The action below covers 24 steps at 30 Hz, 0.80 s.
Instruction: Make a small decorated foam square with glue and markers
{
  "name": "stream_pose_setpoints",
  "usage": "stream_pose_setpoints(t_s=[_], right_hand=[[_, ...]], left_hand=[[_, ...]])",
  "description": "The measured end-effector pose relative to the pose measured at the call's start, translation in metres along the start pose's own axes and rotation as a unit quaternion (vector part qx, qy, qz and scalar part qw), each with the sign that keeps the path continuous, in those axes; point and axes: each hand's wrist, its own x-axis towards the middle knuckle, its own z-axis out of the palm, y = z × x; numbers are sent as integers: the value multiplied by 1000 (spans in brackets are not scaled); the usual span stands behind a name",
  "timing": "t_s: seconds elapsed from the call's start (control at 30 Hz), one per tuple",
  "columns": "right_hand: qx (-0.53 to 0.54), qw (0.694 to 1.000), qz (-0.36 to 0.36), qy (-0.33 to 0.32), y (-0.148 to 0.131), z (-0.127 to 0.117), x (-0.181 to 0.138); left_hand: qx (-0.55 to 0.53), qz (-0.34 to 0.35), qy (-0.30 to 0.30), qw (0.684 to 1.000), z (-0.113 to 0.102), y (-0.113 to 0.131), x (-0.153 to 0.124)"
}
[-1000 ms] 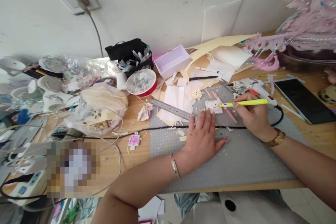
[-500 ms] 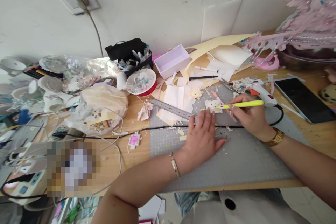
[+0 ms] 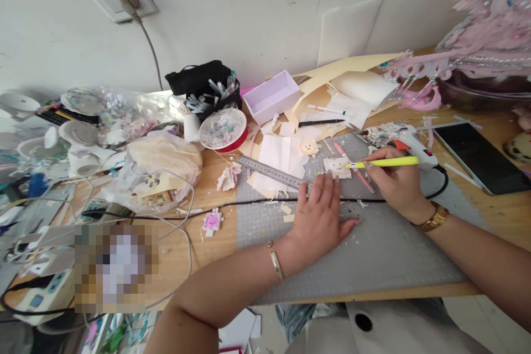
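My right hand (image 3: 392,180) grips a bright yellow pen (image 3: 394,162), its tip pointing left beside a small white piece (image 3: 335,166) with dark marks on it. My left hand (image 3: 319,210) lies with fingers extended on the grey cutting mat (image 3: 373,254), fingertips on the lower edge of the white piece. Against its index finger rests the end of a metal ruler (image 3: 267,170). Just beyond sits a small cream piece with a smiling face (image 3: 308,147). Between my hands, a pinkish pen (image 3: 352,166) lies partly behind the yellow one.
A black cable (image 3: 253,201) crosses the mat under my left fingers. A glue gun (image 3: 410,144) and a phone (image 3: 485,156) lie to the right. Behind are a lilac box (image 3: 271,98), a black pen case (image 3: 199,80) and paper scraps. A plastic bag (image 3: 160,166) and wires crowd the left.
The yellow pen has shifted slightly right, its tip drawing back from the dark marks on the white piece. My left hand stays where it was.
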Motion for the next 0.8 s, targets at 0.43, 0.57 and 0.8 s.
stream_pose_setpoints(t_s=[0.43,0.57,0.8], right_hand=[[-2,1000,-8,-5,2,1,-1],[1,1000,-9,11,1,0,-1],[-4,1000,-5,13,1,2,0]], left_hand=[[3,1,-8,1000,-2,0,0],[2,0,-15,1000,-2,0,0],[3,-1,-4,1000,-1,1,0]])
